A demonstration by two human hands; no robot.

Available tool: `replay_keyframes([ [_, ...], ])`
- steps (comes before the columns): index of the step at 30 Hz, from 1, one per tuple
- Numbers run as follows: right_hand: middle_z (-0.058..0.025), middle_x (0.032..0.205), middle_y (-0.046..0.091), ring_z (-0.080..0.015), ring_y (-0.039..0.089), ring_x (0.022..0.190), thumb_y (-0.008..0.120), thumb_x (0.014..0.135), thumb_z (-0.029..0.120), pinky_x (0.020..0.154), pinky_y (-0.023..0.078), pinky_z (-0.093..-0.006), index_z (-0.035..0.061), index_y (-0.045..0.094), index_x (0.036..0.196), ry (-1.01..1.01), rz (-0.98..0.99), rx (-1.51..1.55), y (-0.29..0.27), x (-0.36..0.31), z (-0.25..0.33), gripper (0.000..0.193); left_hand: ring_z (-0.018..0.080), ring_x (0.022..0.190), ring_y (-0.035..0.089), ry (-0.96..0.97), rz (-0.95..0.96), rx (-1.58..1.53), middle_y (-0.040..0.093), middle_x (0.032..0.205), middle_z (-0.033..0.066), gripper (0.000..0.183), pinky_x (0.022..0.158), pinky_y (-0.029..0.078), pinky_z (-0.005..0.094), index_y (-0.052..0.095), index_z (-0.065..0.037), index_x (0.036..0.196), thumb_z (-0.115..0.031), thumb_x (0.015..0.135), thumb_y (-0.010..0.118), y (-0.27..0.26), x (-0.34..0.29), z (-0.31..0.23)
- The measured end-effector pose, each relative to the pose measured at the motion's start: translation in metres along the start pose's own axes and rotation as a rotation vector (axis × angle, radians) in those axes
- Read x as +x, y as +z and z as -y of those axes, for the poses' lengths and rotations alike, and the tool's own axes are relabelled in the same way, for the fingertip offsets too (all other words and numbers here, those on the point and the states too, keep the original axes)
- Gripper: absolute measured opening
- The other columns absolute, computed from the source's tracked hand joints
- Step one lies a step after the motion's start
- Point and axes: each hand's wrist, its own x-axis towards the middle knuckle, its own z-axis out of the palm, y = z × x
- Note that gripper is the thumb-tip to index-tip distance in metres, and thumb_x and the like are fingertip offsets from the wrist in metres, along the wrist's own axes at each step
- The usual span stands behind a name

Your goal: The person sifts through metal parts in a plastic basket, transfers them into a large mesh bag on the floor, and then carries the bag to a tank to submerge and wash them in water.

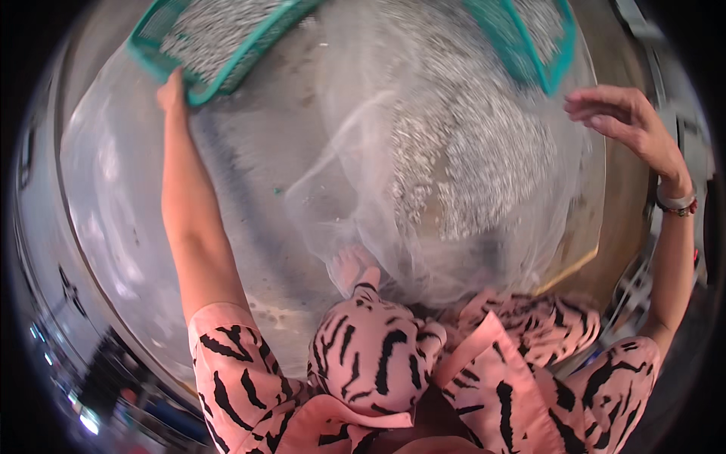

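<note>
At the far left, my left hand (172, 89) grips the near corner of a green plastic basket (136, 47), its fingers partly hidden behind the rim. Small silvery pieces (215, 34), perhaps little fish, fill part of that basket. My right hand (620, 117) hovers at the far right with fingers stretched and nothing in it. Just beyond it stands a second green basket (558, 72), blurred, also with silvery pieces inside; a gap separates hand and rim. Between the baskets, more silvery pieces (491, 159) lie spread on and under a thin white mesh net (352, 166).
A pale plastic sheet (113, 219) covers the work surface, wet and shiny in places. My bare foot (352, 268) rests at the near edge of the net, below my bent knee (370, 348). A yellow edge strip (571, 270) runs along the near right.
</note>
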Motion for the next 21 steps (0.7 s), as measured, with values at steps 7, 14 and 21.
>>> replay_keyframes([
  [7, -0.0217, 0.142, 0.029, -0.0284, 0.032, 0.13, 0.066, 0.08, 0.034, 0.105, 0.029, -0.0349, 0.0006, 0.012, 0.143, 0.495, -0.329, -0.166, 0.078, -0.184, -0.338, 0.089, 0.0389, 0.123, 0.038, 0.523, 0.113, 0.452, 0.039, 0.13, 0.0301, 0.073, 0.104, 0.027, 0.0429, 0.032, 0.007, 0.134, -0.043, 0.086, 0.055, 0.032, -0.214, 0.065],
  [14, -0.0266, 0.146, 0.011, -0.0334, 0.018, 0.135, 0.078, 0.063, 0.048, 0.107, 0.024, -0.0398, -0.0005, -0.001, 0.142, 0.657, -0.541, 0.378, 0.299, -0.158, -0.508, 0.123, 0.0372, 0.13, 0.029, 0.264, 0.749, 0.675, 0.023, 0.142, 0.0281, 0.11, 0.108, 0.022, 0.0374, -0.003, 0.004, 0.141, -0.028, 0.071, 0.075, 0.05, -0.407, 0.081],
  [21, -0.0299, 0.129, 0.039, -0.0411, 0.043, 0.116, 0.078, 0.063, 0.028, 0.095, 0.038, -0.0418, 0.0006, 0.014, 0.141, 1.026, -0.707, 0.492, 0.402, -0.118, -0.399, 0.105, 0.0353, 0.119, 0.045, -0.058, 0.959, 1.18, 0.047, 0.125, 0.0273, 0.09, 0.096, 0.038, 0.0357, 0.022, 0.006, 0.136, -0.021, 0.069, 0.076, 0.036, -0.485, 0.051],
])
